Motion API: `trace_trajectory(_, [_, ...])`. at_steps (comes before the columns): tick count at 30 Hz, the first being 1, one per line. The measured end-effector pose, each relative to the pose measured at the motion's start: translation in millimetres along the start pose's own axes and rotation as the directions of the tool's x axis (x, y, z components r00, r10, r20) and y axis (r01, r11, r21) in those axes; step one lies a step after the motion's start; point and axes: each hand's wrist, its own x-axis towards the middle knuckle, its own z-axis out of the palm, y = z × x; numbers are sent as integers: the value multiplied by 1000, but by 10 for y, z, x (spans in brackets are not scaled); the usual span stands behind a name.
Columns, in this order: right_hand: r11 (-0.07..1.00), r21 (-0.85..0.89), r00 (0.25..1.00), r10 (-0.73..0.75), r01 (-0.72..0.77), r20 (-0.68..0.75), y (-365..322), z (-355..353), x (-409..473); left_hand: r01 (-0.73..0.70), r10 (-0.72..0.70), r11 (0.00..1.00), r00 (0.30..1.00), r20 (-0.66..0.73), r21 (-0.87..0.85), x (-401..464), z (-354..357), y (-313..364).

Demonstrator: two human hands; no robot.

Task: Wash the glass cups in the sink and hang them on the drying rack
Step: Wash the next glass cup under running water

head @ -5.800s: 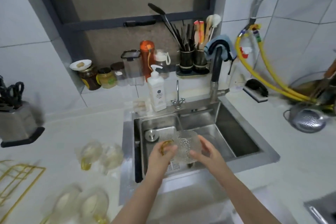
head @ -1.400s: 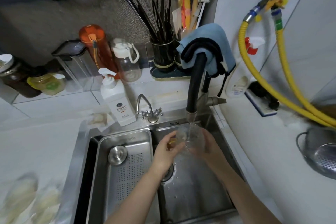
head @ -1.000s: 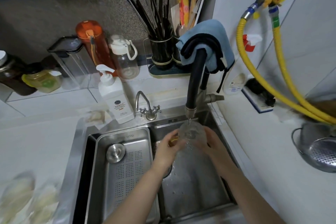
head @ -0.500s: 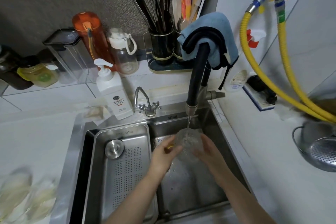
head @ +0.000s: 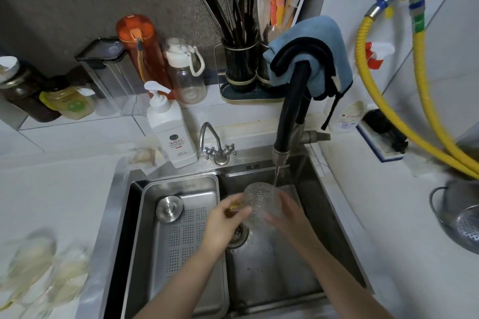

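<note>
Both hands are gripping one glass cup [head: 261, 202] over the sink [head: 321, 189], left hand [head: 223, 217] at its handle, right hand [head: 287, 212] cupping its side, under the faucet [head: 289, 116] stream.

The sink [head: 321, 204] was brushed steel, its tray [head: 181, 241] perforated metal. The cup [head: 261, 202] was dimpled clear glass; the cloth [head: 334, 41] soft blue fabric.

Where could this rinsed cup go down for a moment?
Free: the white counter between sink and colander, and the perforated tray in front of its round plug. Crowded: the back ledge of bottles, and the left counter with blurred cups.
</note>
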Motion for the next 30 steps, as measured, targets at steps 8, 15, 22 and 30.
trace_trajectory(8, [1000,24,993,-11,14,-115,-28,-224,11,-109,106,993,991,80,42,48,228,189])
trace_trajectory(15, [997,50,996,-47,51,-72,-184,-177,132,-99,100,995,994,37,-25,164,160,255])
trace_trajectory(22, [999,16,996,-44,45,-79,-46,-148,-91,-73,73,997,997,28,0,57,191,38])
trace_trajectory(30, [997,68,996,-16,22,-83,-152,-136,98,-111,108,984,994,24,142,221,210,166])
